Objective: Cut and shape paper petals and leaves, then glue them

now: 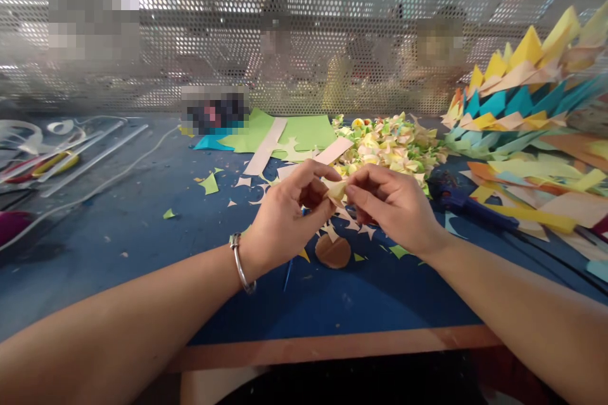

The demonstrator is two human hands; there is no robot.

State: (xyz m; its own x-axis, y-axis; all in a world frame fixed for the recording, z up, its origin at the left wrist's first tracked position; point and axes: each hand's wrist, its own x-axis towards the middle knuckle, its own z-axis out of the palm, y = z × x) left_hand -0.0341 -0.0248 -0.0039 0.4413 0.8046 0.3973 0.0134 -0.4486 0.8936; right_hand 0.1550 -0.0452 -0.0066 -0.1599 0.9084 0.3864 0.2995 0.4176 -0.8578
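A small pale yellow paper piece (337, 190) is pinched between both hands above the middle of the blue table. My left hand (297, 212), with a silver bracelet at the wrist, grips its left side between thumb and fingers. On the right side, my right hand (392, 205) holds it with thumb and index finger. Below the hands lies a round brown disc (333, 253) with a pale paper scrap over its top edge. Star-like pink offcuts (365, 231) are scattered around it. Behind my right hand rises a heap of small folded paper pieces (392, 142).
Green sheets (308, 130) and a pale strip (266, 147) lie at the back. A blue glue gun (475, 205) with a black cable sits right, near paper strips and layered pointed paper work (517, 101). Scissors (56, 163) and clear sticks (95, 161) lie left. A perforated metal screen (304, 88) stands behind.
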